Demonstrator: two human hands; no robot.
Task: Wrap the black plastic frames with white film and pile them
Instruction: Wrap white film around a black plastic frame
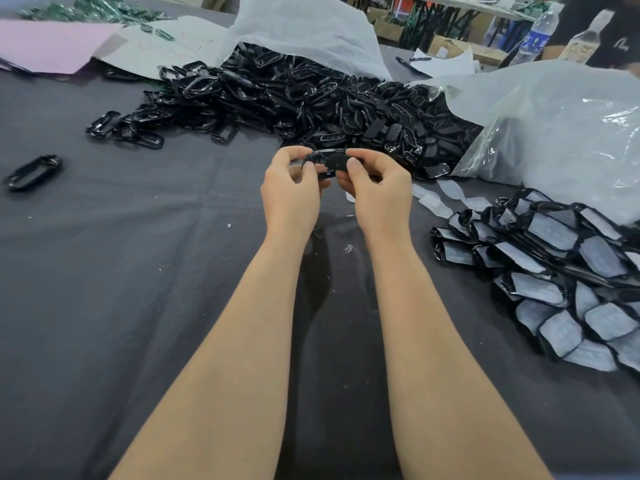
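Observation:
Both hands hold one black plastic frame (327,162) above the middle of the table. My left hand (289,190) pinches its left end and my right hand (375,188) pinches its right end, fingers curled round it. A large heap of bare black frames (294,98) lies just behind the hands. At the right sits a pile of frames wrapped in white film (561,278). Loose white film strips (446,195) lie between that pile and my right hand. No film is visible on the held frame.
A dark grey cloth (138,271) covers the table. A single black frame (33,173) lies at the far left. Clear plastic bags (554,133) and white sheeting (304,29) stand behind the heap. Pink paper (52,43) and water bottles (538,36) sit at the back.

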